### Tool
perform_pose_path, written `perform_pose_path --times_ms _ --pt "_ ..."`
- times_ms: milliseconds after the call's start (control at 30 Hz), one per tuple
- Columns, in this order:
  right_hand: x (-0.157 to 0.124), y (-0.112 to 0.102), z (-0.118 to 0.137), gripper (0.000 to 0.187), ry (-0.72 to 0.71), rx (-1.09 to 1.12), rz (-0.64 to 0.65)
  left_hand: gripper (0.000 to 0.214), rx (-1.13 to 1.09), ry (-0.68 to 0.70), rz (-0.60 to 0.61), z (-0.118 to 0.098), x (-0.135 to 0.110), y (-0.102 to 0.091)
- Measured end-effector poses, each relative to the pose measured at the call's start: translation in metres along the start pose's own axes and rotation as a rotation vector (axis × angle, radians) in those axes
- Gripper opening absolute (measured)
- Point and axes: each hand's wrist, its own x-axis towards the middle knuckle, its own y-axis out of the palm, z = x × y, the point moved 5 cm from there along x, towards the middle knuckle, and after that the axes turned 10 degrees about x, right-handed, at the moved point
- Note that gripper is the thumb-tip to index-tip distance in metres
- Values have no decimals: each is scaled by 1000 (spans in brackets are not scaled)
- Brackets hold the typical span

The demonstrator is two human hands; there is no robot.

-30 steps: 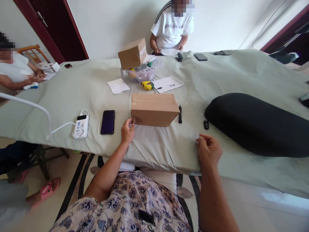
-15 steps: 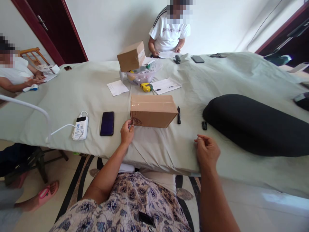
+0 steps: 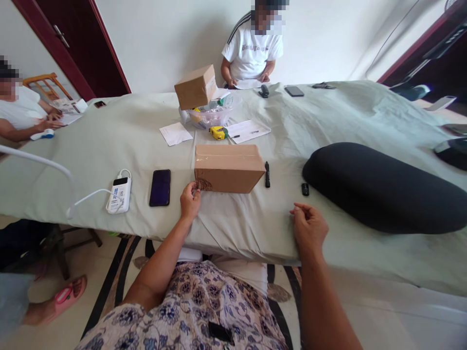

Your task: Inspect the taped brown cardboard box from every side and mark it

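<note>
A taped brown cardboard box (image 3: 228, 167) lies on the grey-green cloth of the table (image 3: 120, 146) in front of me. My left hand (image 3: 190, 200) is closed in a pinch at the box's near left corner, touching it. My right hand (image 3: 308, 227) rests on the cloth near the table's front edge, well right of the box; its fingers are curled with thumb and fingertips pressed together, and I cannot make out anything in them. A black marker (image 3: 267, 174) lies just right of the box, and a small black cap (image 3: 305, 189) beyond it.
A black phone (image 3: 160, 187) and a white power bank (image 3: 118, 194) with cable lie left of the box. A large black cushion (image 3: 383, 187) fills the right. Farther back are a second box (image 3: 195, 86) on a plastic tub, a yellow tape measure (image 3: 218, 132), papers, and two seated people.
The view has drifted slightly, so everything sits a little more to the left. Both hands keep their places relative to the box.
</note>
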Motion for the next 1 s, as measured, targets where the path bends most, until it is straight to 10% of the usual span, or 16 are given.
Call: perform_pose_path --times_ms 1000 --pt "-1 1 -1 47 23 -10 -8 28 -27 -2 16 1 1 2"
